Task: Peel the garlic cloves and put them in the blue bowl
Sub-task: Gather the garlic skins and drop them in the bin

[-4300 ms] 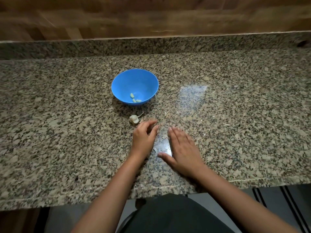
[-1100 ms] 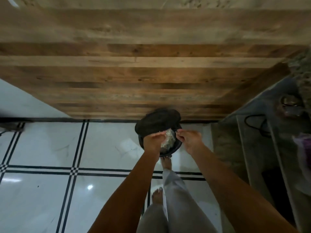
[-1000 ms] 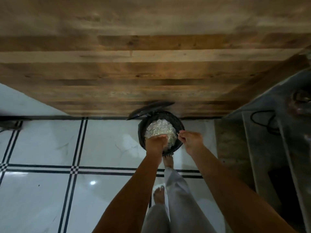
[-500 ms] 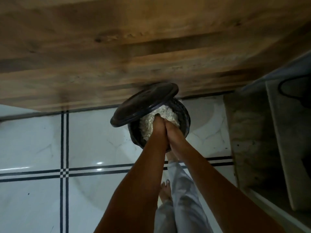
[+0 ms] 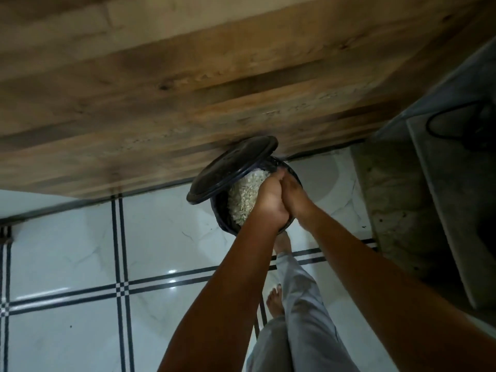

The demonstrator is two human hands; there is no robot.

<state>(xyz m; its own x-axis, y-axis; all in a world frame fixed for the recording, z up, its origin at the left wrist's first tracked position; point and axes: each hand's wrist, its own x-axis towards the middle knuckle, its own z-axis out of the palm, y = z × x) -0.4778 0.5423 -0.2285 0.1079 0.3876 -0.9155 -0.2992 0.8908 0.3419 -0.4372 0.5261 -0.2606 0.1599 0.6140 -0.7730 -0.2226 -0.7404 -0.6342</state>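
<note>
The blue bowl and the garlic cloves are out of view. I look down at a dark pedal bin (image 5: 220, 213) on the floor, its lid (image 5: 233, 167) tilted open to the left. Whitish papery scraps (image 5: 244, 200) fill the bin. My left hand (image 5: 271, 204) and my right hand (image 5: 292, 200) are pressed palm to palm right over the bin's opening, fingers pointing down into it. Nothing shows between the hands.
A wooden cabinet front (image 5: 188, 89) stands behind the bin. White floor tiles with dark lines (image 5: 67, 251) spread to the left. A grey stone ledge (image 5: 397, 200) with a black cable (image 5: 456, 124) runs along the right. One bare foot (image 5: 283, 242) is at the bin's base.
I went from the granite counter with the blue bowl to the floor bin. The lid swung open and both hands came together over the scraps.
</note>
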